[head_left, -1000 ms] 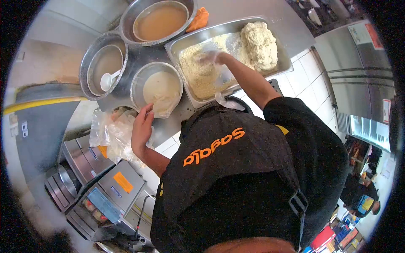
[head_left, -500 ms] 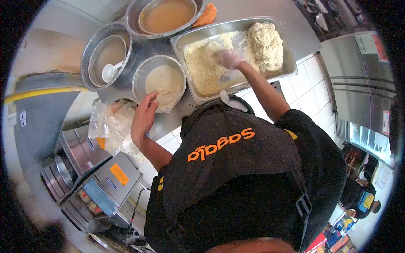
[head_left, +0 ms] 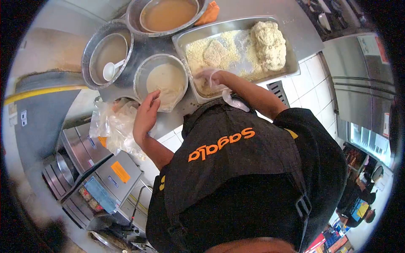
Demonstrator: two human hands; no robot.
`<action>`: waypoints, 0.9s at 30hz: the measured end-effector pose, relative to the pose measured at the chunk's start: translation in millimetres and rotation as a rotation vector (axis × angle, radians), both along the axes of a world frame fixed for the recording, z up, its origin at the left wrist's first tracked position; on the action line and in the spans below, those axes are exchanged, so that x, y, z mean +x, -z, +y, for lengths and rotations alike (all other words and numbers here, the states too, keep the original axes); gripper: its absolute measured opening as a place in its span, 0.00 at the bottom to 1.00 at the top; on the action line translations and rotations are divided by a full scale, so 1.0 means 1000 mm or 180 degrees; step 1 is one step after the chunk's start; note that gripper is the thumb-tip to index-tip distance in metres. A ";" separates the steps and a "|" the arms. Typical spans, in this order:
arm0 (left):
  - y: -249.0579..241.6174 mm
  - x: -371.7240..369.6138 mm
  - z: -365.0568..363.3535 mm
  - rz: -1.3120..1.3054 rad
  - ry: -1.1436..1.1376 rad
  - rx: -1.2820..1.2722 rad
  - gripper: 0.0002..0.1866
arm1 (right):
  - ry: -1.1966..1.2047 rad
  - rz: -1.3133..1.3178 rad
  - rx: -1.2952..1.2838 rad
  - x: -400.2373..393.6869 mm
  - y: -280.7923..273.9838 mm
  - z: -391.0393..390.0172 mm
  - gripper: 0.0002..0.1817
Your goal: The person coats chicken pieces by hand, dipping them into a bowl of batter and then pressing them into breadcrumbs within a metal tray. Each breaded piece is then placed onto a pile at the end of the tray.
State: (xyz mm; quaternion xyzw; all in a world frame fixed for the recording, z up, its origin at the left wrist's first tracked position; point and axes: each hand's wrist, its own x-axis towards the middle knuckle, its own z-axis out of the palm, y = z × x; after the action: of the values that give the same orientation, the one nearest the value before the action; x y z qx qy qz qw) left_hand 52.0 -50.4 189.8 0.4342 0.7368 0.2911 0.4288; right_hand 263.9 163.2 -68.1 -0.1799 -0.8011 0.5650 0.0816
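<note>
My left hand [head_left: 147, 113] rests at the near-left rim of a round metal bowl [head_left: 138, 82] of pale batter [head_left: 165, 80], fingers stretched over its edge. A pale lump lies in the batter close to my fingertips. My right hand [head_left: 211, 79], in a clear plastic glove, is low in the near-left corner of a steel tray [head_left: 291, 69]. Its fingers are blurred and sunk among yellowish crumbs [head_left: 194, 52]. Just beyond that hand, a crumb-coated flat piece [head_left: 215, 53] lies on the crumbs. Several coated pieces [head_left: 269, 46] are heaped at the tray's right end.
Two more bowls stand behind: one holds cloudy liquid [head_left: 109, 51] and a white scoop [head_left: 110, 70], the other brownish liquid [head_left: 168, 17]. An orange cloth [head_left: 208, 13] is beside them. Clear plastic bags [head_left: 118, 130] hang near my left forearm. Another person [head_left: 356, 206] stands far right.
My right hand has drawn back toward me, from the middle of the crumbs to the tray's near corner, exposing the coated piece. My left hand stays at the batter bowl.
</note>
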 end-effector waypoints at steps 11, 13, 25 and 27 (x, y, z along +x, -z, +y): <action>0.007 -0.011 -0.003 0.0176 0.0167 0.0168 0.18 | 0.0849 -0.1846 0.1935 0.026 0.013 0.107 0.11; 0.004 -0.009 -0.006 0.0175 0.0149 0.0146 0.18 | 0.0564 -0.2220 0.1484 0.025 -0.053 0.110 0.11; 0.003 -0.004 0.000 0.0126 0.0185 0.0274 0.18 | 0.1020 -0.0795 -0.0086 0.034 -0.054 0.070 0.23; 0.007 -0.007 0.000 0.0180 0.0261 0.0253 0.18 | 0.1080 -0.1326 -0.0040 0.040 -0.084 0.064 0.24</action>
State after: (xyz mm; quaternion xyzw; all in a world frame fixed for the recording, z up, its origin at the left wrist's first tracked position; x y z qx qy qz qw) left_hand 45.4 -50.4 182.7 0.4887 0.7181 0.2899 0.4018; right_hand 303.5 226.9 16.1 -0.4244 -0.7555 0.4990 0.0074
